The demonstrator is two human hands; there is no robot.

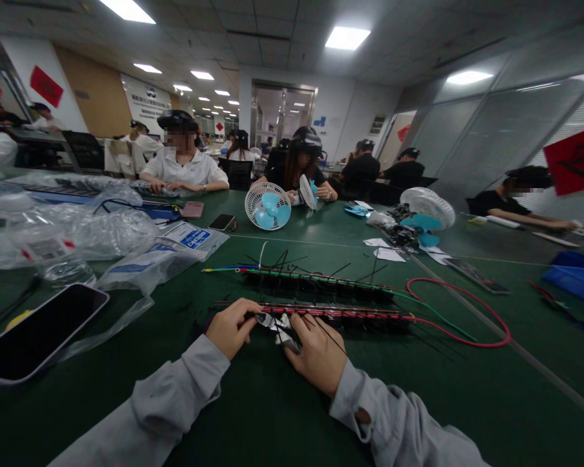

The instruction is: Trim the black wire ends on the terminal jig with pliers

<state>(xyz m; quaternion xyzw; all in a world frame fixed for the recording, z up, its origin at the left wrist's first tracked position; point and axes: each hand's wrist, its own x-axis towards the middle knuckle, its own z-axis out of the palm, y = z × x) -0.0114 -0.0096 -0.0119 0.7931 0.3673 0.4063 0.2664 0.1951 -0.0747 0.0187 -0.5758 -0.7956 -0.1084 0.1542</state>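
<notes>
A long black strip with a red cable (360, 313) lies across the green table. At its near edge, my left hand (231, 329) pinches a small shiny silver piece (267, 319). My right hand (316, 347) is closed round a white and grey item (286, 336), with its fingertips against the strip. What exactly this item is cannot be made out. Thin black ties stick out around the fingers. Just beyond lies a second black strip with a green cable (321, 280), also bristling with black ties.
On the left lie a large phone (43, 331), a clear plastic bag (160, 253) and crumpled wrap (87, 224). White and blue fans (268, 206) stand farther back, where people sit. A red cable loop (506, 331) reaches right.
</notes>
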